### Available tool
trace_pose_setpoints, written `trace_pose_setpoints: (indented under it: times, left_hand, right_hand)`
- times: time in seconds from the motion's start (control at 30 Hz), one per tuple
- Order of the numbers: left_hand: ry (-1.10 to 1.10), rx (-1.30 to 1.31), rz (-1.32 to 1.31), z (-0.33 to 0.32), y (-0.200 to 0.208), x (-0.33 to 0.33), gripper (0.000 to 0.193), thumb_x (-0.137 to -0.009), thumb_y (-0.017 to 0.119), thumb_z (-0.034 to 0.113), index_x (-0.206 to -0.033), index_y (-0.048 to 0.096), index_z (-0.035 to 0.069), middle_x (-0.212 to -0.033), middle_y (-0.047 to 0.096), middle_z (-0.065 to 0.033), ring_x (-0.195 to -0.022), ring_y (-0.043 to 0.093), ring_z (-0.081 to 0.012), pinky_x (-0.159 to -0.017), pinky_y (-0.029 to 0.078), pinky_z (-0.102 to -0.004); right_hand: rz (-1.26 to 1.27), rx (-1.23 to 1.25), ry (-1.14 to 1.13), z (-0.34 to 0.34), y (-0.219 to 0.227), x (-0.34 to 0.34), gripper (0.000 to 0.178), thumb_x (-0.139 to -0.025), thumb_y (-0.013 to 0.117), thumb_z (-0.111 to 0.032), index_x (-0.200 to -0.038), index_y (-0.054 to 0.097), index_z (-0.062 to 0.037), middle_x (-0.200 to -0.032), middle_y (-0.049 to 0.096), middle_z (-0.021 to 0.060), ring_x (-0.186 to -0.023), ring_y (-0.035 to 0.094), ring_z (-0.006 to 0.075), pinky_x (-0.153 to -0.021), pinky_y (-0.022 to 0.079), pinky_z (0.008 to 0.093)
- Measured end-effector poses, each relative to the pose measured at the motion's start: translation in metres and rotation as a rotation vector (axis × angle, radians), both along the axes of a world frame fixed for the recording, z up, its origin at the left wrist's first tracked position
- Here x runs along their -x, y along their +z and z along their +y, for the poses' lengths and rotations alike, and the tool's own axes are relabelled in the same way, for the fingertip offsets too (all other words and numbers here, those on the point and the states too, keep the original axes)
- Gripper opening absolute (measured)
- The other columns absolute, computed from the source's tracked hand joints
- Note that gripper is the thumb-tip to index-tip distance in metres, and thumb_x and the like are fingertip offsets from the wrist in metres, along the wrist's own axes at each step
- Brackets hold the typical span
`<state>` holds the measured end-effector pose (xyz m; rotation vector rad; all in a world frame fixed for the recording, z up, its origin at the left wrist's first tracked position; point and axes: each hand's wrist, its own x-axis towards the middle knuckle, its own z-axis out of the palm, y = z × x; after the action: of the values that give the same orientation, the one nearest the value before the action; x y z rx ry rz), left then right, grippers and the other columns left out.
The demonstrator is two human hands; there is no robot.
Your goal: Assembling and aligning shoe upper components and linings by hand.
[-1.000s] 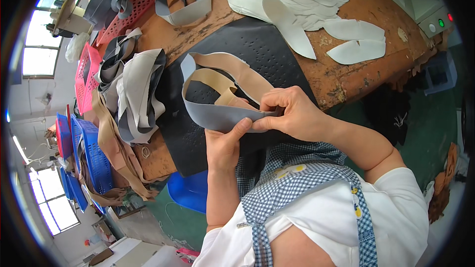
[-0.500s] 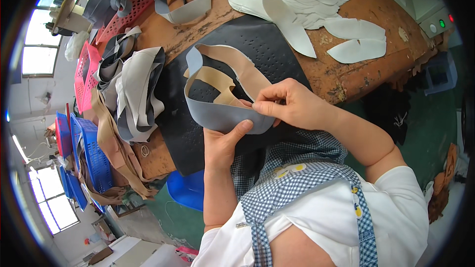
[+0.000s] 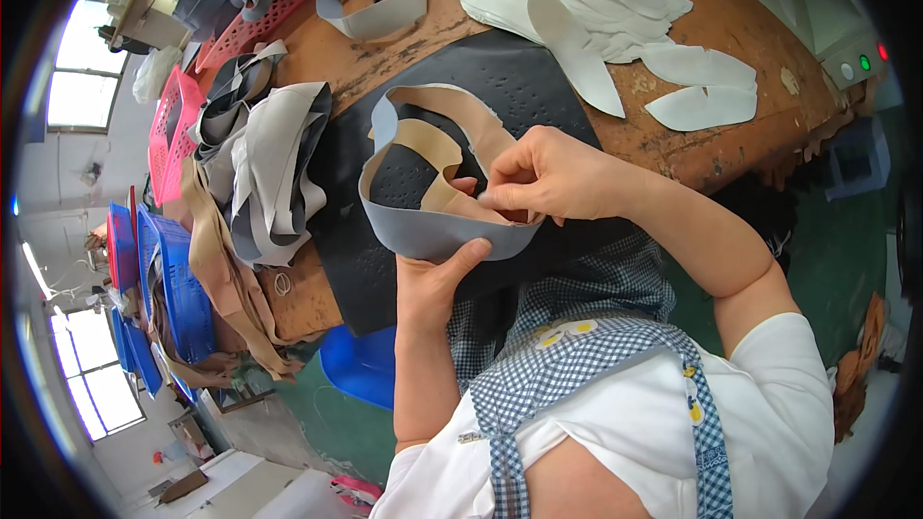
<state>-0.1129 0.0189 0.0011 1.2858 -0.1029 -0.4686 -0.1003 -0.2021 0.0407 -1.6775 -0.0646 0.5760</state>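
A closed loop of blue-grey leather-like band [image 3: 437, 231] with a tan inner face stands over the black mat, close to my body. My left hand [image 3: 433, 284] holds its near wall, thumb on the outside and fingers reaching inside. At the loop's near right part, my right hand [image 3: 548, 178] is closed in a pinch, fingertips by the tan inner face. What lies between those fingertips is too small or hidden to name. A beige strip [image 3: 430, 146] curves inside the loop. Under it all lies a black perforated mat [image 3: 356, 279].
White cut pieces [image 3: 586, 0] are heaped at the far right of the wooden table [image 3: 692, 159]. Another grey loop [image 3: 385, 14] lies at the back. Grey and tan strips [image 3: 279, 163] pile up at left, beside pink baskets [image 3: 173, 139] and a blue basket [image 3: 183, 288].
My right hand has shifted slightly up and left, from the band's top edge to its inner face. My left hand keeps its hold. The whole view has shifted slightly.
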Motion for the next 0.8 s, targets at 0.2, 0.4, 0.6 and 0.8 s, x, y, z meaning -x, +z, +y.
trace_pose_setpoints:
  times: [0.2,0.4,0.6,0.8]
  left_hand:
    - [-0.012,-0.049,0.051,0.0,-0.001,0.003,0.062,-0.076,0.081,-0.003,-0.133,0.056,0.001,-0.124,0.065,-0.0069,-0.113,0.062,-0.0166,-0.1,0.049,-0.032]
    - [0.005,0.017,-0.062,0.008,-0.003,0.001,0.042,-0.072,0.084,0.0,-0.112,0.07,0.002,-0.129,0.061,-0.0096,-0.114,0.061,-0.019,-0.106,0.042,-0.0404]
    - [0.005,0.05,-0.063,0.023,-0.005,0.011,0.027,-0.07,0.082,-0.002,-0.096,0.074,0.0,-0.143,0.05,-0.0167,-0.132,0.05,-0.0258,-0.114,0.036,-0.0508]
    - [0.207,-0.629,0.026,0.061,0.025,0.029,0.021,-0.096,0.064,0.01,-0.111,0.066,-0.004,-0.107,0.068,-0.012,-0.086,0.068,-0.0159,-0.069,0.057,-0.0266]
  right_hand:
    - [-0.108,0.025,0.062,0.005,-0.001,-0.005,0.025,-0.091,0.065,-0.019,-0.079,0.07,0.0026,-0.066,0.065,0.0066,-0.06,0.062,0.0128,-0.055,0.048,0.0284]
    - [-0.436,0.364,-0.052,0.004,-0.013,-0.013,0.02,-0.084,0.06,-0.013,-0.077,0.067,0.0049,-0.068,0.066,0.0207,-0.064,0.067,0.0332,-0.063,0.053,0.0414]
    - [-0.609,0.73,-0.325,-0.003,-0.035,-0.038,0.02,-0.092,0.056,-0.014,-0.084,0.062,0.0031,-0.072,0.064,0.0234,-0.073,0.065,0.0422,-0.068,0.051,0.0494]
    - [-0.632,0.633,-0.242,0.006,-0.018,-0.044,0.02,-0.092,0.056,-0.016,-0.084,0.063,0.0016,-0.075,0.066,0.0214,-0.073,0.065,0.0416,-0.07,0.051,0.0491]
